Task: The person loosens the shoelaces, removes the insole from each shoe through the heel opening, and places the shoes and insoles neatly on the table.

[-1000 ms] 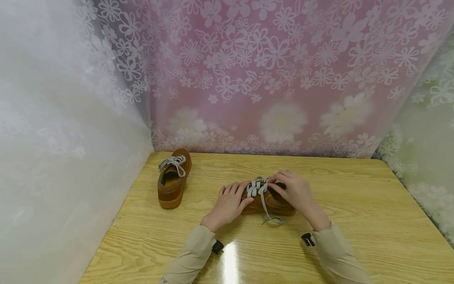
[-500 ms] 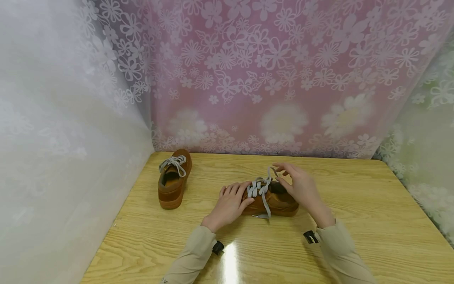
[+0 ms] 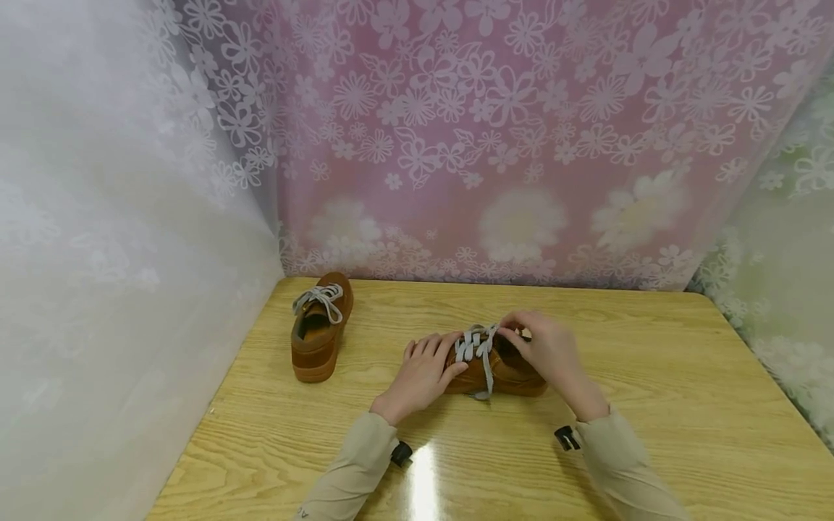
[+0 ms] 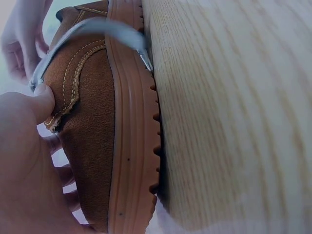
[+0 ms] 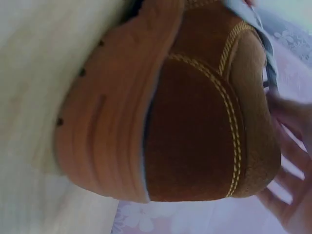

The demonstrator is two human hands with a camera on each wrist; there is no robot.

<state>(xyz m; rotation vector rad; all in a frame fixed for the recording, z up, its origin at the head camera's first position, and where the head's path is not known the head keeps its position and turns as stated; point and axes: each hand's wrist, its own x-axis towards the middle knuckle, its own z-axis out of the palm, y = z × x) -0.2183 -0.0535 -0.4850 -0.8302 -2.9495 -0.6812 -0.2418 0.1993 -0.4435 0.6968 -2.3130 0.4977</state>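
Note:
A brown suede shoe point(image 3: 517, 380) with a tan sole lies on the wooden table, its toe pointing left in the head view. My left hand point(image 3: 417, 380) grips it at the toe end, thumb on the near side and fingers over the far side. At the top of the lacing, my right hand point(image 3: 547, 354) pinches the flat grey shoelace point(image 3: 487, 369) between thumb and forefinger. One loose lace end drops down the near side; the left wrist view shows its tip point(image 4: 144, 58) beside the sole. The right wrist view looks onto the heel point(image 5: 195, 136).
A second brown shoe point(image 3: 316, 354), its grey lace tied in a bow, stands at the table's back left. The wooden table point(image 3: 651, 376) is bordered by a pink floral curtain point(image 3: 456, 145) behind and pale curtains at both sides.
My right hand rose with a lace loop half a second ago, then came back down to the lacing. The loose near-side lace end has shifted closer to the shoe. My left hand stays put.

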